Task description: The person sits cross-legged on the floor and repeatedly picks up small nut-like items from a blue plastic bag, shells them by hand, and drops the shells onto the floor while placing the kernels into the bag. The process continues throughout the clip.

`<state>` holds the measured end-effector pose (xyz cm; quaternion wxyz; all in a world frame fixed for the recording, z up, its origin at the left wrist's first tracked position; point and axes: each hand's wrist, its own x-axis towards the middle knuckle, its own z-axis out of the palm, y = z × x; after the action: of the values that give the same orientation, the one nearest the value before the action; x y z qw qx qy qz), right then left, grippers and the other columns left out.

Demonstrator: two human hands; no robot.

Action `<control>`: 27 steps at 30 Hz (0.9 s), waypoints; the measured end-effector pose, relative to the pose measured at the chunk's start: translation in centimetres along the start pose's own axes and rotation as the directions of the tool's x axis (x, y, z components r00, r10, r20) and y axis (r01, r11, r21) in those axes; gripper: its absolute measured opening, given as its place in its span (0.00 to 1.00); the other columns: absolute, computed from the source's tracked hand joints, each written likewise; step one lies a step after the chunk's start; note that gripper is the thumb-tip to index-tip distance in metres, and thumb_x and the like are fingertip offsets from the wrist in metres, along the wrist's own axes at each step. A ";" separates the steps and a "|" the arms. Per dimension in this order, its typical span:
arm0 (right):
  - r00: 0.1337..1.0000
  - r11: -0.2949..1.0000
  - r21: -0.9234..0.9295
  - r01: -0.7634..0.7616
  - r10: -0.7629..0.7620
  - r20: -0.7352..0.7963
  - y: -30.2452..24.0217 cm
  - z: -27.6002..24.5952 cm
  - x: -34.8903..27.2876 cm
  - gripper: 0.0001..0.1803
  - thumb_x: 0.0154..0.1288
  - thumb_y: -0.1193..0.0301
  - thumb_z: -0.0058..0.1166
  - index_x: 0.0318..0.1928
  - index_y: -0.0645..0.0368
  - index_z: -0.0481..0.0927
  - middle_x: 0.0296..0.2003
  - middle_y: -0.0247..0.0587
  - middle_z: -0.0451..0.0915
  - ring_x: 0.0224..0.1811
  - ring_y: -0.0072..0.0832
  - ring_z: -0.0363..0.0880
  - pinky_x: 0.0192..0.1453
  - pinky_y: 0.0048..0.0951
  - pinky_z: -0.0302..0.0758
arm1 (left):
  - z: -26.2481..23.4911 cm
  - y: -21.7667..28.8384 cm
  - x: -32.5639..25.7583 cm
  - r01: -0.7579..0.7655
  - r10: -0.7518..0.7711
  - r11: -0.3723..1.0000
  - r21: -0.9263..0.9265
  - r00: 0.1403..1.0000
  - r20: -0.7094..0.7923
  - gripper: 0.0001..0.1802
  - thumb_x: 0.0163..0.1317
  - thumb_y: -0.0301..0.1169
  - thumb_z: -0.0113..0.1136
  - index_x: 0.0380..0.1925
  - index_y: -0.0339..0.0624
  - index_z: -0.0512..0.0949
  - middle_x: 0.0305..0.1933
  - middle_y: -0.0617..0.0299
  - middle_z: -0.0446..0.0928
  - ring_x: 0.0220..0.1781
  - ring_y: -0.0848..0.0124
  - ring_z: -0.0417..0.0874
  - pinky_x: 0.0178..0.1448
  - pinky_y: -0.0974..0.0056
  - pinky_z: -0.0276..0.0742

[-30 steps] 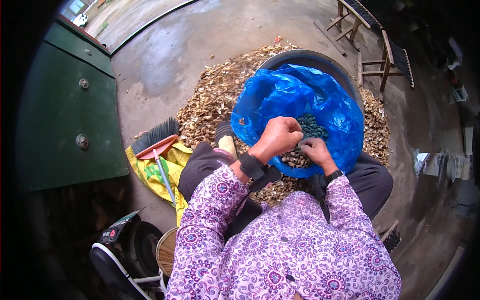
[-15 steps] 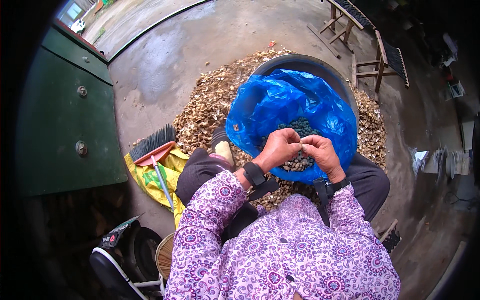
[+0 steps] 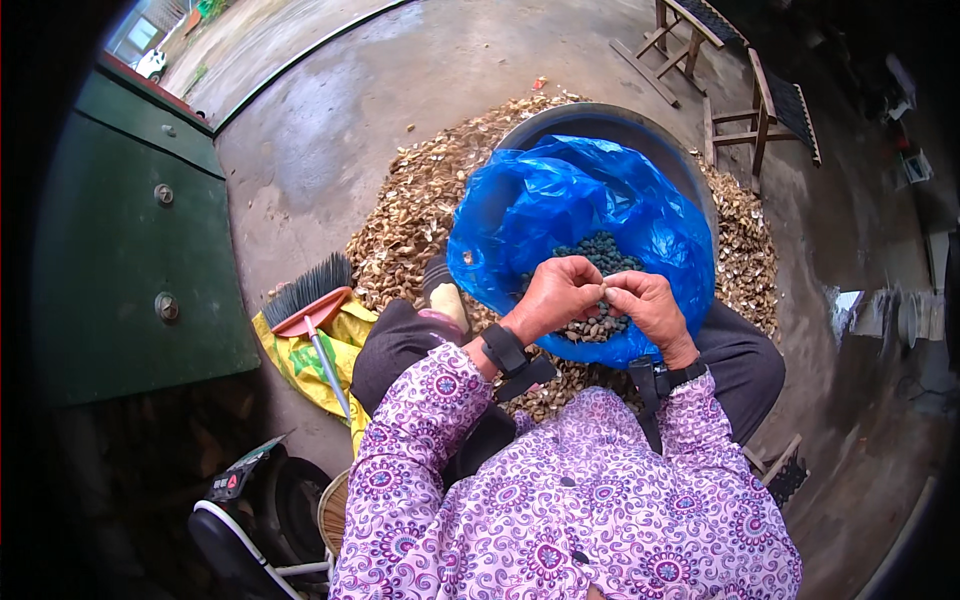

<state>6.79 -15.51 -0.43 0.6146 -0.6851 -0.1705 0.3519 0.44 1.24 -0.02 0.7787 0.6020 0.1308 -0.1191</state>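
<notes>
Seated at centre frame, both hands raised over an open blue plastic bag (image 3: 560,215) lining a dark round basin (image 3: 600,118).

Left hand (image 3: 552,295) and right hand (image 3: 645,300) brought together, fingertips meeting on one small pale nut (image 3: 603,291), pinched between them; both closed on it, neither released. Too small to tell whether shell is split.

Inside bag, below hands: heap of small dark and brownish nuts (image 3: 600,255), darker toward upper part, paler toward lower.

Around basin, across middle of frame: wide spread of dry tan shell husks (image 3: 420,210) on concrete floor.

Left of centre: broom with orange head (image 3: 312,312) lying across yellow sack (image 3: 300,355). Far left: green metal door (image 3: 130,260). Upper right: wooden stools (image 3: 755,95). Dark wristbands on both wrists; purple patterned sleeves in lower frame.

Judged step: shelling or peeling of a single nut, mid-grip. Next move judged to call for a firm twist or pry by thumbs, kept above bag mouth so kernel and shell fall apart cleanly.
</notes>
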 end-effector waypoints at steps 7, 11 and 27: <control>0.999 0.999 -0.041 -0.032 0.032 0.021 -0.8 0.0 -0.2 0.10 0.58 0.71 0.53 0.36 0.65 0.79 0.25 0.31 0.77 0.24 0.15 0.72 0.28 0.17 0.70 | 0.1 0.2 -0.1 -0.011 0.010 0.999 0.038 1.000 0.028 0.08 0.49 0.27 0.62 0.27 0.36 0.75 0.24 0.65 0.76 0.26 0.79 0.76 0.29 0.74 0.71; 0.999 0.999 -0.033 -0.023 0.024 0.025 -0.9 0.1 -0.3 0.09 0.58 0.71 0.53 0.35 0.65 0.79 0.24 0.32 0.77 0.24 0.15 0.73 0.28 0.17 0.70 | 0.1 0.5 -0.2 -0.020 0.018 0.999 0.040 0.999 0.040 0.07 0.49 0.27 0.62 0.27 0.36 0.75 0.24 0.64 0.76 0.26 0.79 0.76 0.29 0.75 0.71; 0.996 0.973 -0.223 0.066 -0.076 -0.038 -1.9 1.2 -0.9 0.08 0.57 0.73 0.51 0.33 0.66 0.79 0.22 0.33 0.77 0.23 0.16 0.74 0.27 0.18 0.70 | -0.1 0.8 -0.4 -0.040 0.037 0.998 0.047 0.998 0.054 0.05 0.48 0.25 0.61 0.25 0.36 0.76 0.21 0.66 0.74 0.24 0.80 0.74 0.27 0.74 0.70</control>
<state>5.73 -14.88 1.62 0.5502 -0.7509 -0.2189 0.2925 0.29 1.58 0.82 0.7693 0.6197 0.0955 -0.1231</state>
